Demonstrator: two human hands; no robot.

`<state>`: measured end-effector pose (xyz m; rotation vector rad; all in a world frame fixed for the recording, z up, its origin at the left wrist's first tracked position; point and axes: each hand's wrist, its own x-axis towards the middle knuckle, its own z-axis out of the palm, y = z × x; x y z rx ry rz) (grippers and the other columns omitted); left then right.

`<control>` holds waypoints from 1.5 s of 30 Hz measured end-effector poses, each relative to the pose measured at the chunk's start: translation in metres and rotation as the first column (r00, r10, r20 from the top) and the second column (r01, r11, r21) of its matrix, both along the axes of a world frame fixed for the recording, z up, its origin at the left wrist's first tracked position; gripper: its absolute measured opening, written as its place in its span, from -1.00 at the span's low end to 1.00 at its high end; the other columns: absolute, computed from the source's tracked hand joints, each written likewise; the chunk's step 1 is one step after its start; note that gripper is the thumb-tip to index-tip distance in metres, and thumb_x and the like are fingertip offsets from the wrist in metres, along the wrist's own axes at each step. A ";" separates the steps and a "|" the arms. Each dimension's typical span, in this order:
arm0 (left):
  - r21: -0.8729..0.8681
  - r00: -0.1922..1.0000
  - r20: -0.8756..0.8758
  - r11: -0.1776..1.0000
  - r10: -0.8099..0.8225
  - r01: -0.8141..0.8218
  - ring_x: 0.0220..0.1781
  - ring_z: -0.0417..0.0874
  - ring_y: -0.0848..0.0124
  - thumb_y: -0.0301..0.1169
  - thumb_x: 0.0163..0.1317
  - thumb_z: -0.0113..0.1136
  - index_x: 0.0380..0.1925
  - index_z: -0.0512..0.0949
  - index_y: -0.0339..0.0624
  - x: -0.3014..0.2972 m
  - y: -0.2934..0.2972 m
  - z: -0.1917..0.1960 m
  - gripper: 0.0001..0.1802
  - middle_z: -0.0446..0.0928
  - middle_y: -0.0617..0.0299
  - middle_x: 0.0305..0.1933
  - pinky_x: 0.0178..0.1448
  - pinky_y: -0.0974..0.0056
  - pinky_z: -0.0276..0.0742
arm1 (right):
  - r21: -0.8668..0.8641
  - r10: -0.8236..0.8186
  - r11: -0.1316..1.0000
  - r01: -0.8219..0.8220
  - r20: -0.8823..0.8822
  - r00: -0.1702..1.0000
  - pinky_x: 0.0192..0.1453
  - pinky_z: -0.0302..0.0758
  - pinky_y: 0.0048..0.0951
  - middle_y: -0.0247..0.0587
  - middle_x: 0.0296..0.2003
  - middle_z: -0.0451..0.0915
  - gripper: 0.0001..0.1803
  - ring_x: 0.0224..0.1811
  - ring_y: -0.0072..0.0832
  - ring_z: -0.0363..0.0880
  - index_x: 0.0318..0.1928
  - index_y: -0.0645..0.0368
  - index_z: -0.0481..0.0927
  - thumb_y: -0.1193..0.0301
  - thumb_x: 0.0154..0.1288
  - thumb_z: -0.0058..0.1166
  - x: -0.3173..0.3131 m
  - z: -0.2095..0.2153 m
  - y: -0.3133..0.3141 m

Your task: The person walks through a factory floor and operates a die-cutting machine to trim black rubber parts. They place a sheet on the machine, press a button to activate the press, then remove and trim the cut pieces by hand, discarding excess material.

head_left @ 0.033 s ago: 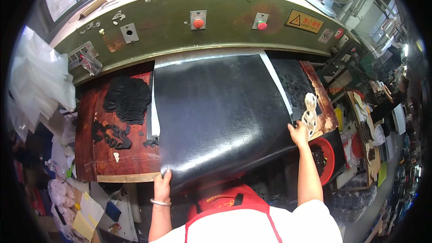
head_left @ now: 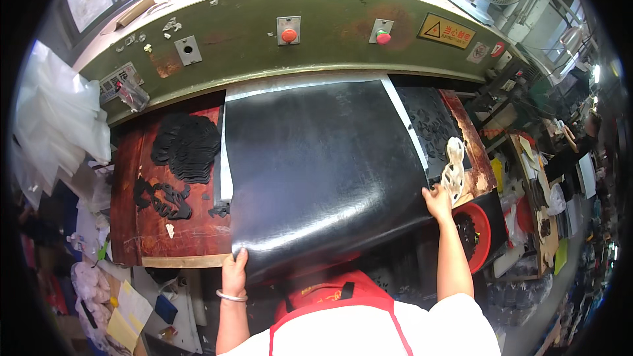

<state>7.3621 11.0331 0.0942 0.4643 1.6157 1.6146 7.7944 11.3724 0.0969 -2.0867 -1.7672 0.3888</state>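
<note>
A large glossy black sheet (head_left: 323,151) spans the middle of the work table, its near edge bending down toward me. My left hand (head_left: 234,274) grips its near left corner, thumb on top. At the near right corner my right hand (head_left: 438,202) pinches the edge, thumb uppermost; the fingers beneath are hidden. White sheeting (head_left: 403,117) shows along the far and side edges under the black sheet. Just beyond my right hand lies a cream piece with cut-out holes (head_left: 453,161). Left of the sheet are a fanned stack of black cut pieces (head_left: 187,148) and loose black scraps (head_left: 173,201).
A green machine beam (head_left: 237,39) with red push buttons (head_left: 289,35) runs across the far side. A cut black sheet (head_left: 430,122) lies on the right. Below it is a red bowl (head_left: 484,240) of black bits. Clear plastic bags (head_left: 62,109) hang at left.
My left hand and the sheet's near left corner have shifted very slightly left. My right hand is almost where it was.
</note>
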 end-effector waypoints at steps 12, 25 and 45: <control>0.072 0.539 -0.827 0.981 0.161 -0.182 -0.06 0.66 0.20 -0.27 0.37 0.05 -0.02 0.54 -0.37 -0.183 0.220 0.018 -0.63 0.64 -0.05 -0.12 0.05 0.24 0.53 | 0.231 0.268 0.918 -0.322 -0.961 0.074 0.18 0.50 -0.39 0.14 0.24 0.39 -0.22 0.24 -0.30 0.44 0.42 0.25 0.15 0.39 0.27 0.23 -0.104 0.060 0.145; -0.681 -0.045 -0.732 0.732 -0.680 0.015 0.59 -0.16 0.04 0.01 0.25 0.07 0.40 0.22 0.15 0.020 0.287 0.025 -0.29 -0.07 -0.06 0.54 0.49 -0.34 -0.32 | 0.114 0.701 0.686 -0.718 0.162 0.695 0.49 -0.08 0.12 0.28 0.38 0.07 -0.30 0.46 0.18 -0.02 0.36 0.08 0.30 0.07 0.28 0.09 -0.113 0.014 0.023; -0.256 -0.098 -0.965 0.957 -0.245 0.133 0.16 0.45 0.03 -0.43 0.23 0.16 0.09 0.51 -0.15 0.023 0.322 0.023 -0.61 0.46 -0.03 0.09 0.29 -0.05 0.28 | 0.244 0.163 0.966 0.089 -0.838 0.521 -0.22 0.58 -0.53 -0.20 -0.33 0.69 -0.80 -0.35 -0.54 0.66 -0.10 0.32 0.60 0.43 0.38 0.07 -0.018 0.019 0.103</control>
